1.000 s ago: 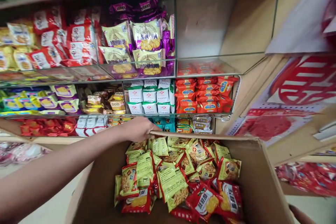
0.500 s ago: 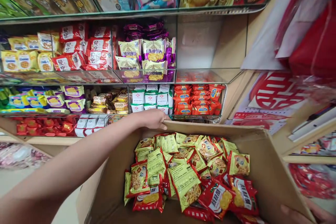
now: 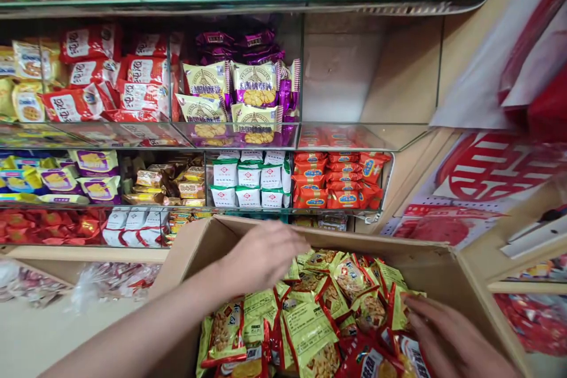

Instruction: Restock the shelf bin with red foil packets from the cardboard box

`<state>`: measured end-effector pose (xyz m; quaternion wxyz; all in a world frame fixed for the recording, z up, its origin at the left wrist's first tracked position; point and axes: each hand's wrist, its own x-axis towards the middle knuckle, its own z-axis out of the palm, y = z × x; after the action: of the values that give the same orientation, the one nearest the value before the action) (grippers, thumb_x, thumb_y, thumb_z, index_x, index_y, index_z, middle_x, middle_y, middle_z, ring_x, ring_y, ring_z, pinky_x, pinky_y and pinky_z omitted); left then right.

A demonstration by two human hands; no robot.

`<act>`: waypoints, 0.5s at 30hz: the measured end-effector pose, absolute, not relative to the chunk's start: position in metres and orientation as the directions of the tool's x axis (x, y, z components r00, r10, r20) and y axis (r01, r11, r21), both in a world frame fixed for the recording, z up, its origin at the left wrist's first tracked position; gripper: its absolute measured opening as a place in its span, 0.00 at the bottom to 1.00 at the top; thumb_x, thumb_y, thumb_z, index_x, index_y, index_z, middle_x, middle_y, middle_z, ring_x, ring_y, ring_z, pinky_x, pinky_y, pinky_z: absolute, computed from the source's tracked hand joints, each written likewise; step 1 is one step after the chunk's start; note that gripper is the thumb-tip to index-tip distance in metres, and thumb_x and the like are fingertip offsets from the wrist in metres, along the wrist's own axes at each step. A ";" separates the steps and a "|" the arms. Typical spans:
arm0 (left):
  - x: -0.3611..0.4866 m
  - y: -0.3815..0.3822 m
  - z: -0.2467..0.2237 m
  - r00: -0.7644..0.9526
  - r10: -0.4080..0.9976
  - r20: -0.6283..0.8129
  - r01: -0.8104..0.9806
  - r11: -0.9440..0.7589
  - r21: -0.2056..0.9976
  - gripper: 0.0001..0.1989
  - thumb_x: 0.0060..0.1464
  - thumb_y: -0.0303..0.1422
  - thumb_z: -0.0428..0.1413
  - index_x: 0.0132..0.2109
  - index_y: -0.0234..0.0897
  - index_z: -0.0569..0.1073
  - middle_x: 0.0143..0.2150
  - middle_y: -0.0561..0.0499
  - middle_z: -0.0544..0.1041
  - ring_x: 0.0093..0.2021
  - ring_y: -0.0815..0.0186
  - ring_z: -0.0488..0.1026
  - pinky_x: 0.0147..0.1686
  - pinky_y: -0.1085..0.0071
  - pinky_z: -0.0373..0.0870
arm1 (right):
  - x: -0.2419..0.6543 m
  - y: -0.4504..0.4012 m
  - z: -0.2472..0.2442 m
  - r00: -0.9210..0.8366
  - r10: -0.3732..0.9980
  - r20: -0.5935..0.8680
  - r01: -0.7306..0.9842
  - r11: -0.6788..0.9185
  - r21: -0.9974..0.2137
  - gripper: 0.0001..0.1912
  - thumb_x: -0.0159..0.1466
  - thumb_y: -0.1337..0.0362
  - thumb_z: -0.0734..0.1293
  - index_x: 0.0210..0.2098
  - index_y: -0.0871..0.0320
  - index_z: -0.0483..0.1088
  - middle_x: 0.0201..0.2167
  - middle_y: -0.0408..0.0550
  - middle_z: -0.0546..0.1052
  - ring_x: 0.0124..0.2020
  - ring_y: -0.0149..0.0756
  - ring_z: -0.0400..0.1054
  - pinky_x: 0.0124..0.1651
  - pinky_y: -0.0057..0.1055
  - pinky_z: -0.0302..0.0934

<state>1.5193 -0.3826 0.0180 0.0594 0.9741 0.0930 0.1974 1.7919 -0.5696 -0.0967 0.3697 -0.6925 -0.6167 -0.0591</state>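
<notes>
A cardboard box (image 3: pixel 390 233) holds a heap of small snack packets (image 3: pixel 308 331) in yellow and red wrappers, some face up, some showing their printed backs. My left hand (image 3: pixel 266 254) hangs over the back left part of the heap, inside the near side of the box's far wall. Its fingers are stretched out, slightly blurred, with nothing visible in them. At the right side of the box, my right hand (image 3: pixel 456 336) reaches in with extended fingers. Its fingertips are at a yellow packet (image 3: pixel 401 307); whether they press on it is unclear.
Behind the box, glass-edged shelves carry purple-and-cream cookie packs (image 3: pixel 257 85), red packs (image 3: pixel 88 103), white-and-green packs (image 3: pixel 248 177) and orange packs (image 3: pixel 310 180). One upper compartment (image 3: pixel 336 71) shows bare back panel. Red paper decorations (image 3: pixel 491 168) hang at right.
My left hand has let go of the box's far rim and moved in over the packets. My right hand has left the right wall and come inside. The view has shifted closer to the shelves.
</notes>
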 end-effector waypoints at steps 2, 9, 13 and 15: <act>1.520 -0.399 0.008 0.922 0.154 0.355 0.089 -0.977 0.192 0.16 0.53 0.26 0.43 0.47 0.36 0.68 0.42 0.47 0.74 0.43 0.65 0.68 0.45 0.65 0.63 | 1.761 -0.522 -0.088 0.045 0.913 0.405 0.887 0.150 -0.437 0.14 0.59 0.62 0.57 0.42 0.56 0.68 0.43 0.51 0.71 0.42 0.37 0.67 0.42 0.31 0.65; 1.519 -0.406 -0.033 0.736 0.648 0.194 0.360 -0.618 0.698 0.13 0.54 0.32 0.45 0.44 0.38 0.70 0.41 0.48 0.74 0.42 0.66 0.69 0.45 0.68 0.64 | 1.729 -0.446 -0.092 -0.244 0.943 0.229 0.881 0.314 -0.355 0.17 0.61 0.71 0.53 0.44 0.59 0.68 0.46 0.52 0.70 0.47 0.36 0.64 0.51 0.34 0.58; 1.522 -0.402 -0.038 0.543 0.830 -0.127 0.386 -0.112 0.916 0.23 0.52 0.46 0.46 0.50 0.37 0.65 0.49 0.44 0.69 0.47 0.61 0.67 0.42 0.64 0.65 | 1.731 -0.481 -0.070 -0.258 0.863 0.434 0.780 0.451 -0.434 0.15 0.61 0.68 0.56 0.45 0.55 0.68 0.47 0.50 0.70 0.47 0.34 0.64 0.48 0.30 0.61; 1.527 -0.404 -0.034 0.598 0.746 -0.295 0.268 0.160 0.950 0.27 0.49 0.50 0.47 0.51 0.38 0.63 0.47 0.43 0.70 0.43 0.61 0.69 0.34 0.67 0.68 | 1.727 -0.499 -0.057 -0.256 0.848 0.465 0.705 0.493 -0.510 0.14 0.59 0.68 0.58 0.42 0.52 0.69 0.48 0.49 0.69 0.45 0.34 0.66 0.45 0.29 0.63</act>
<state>1.5272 -0.4042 -0.0341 0.6431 0.6208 0.4082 0.1856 1.7272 -0.4994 -0.0567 0.3580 -0.4937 -0.7863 0.0996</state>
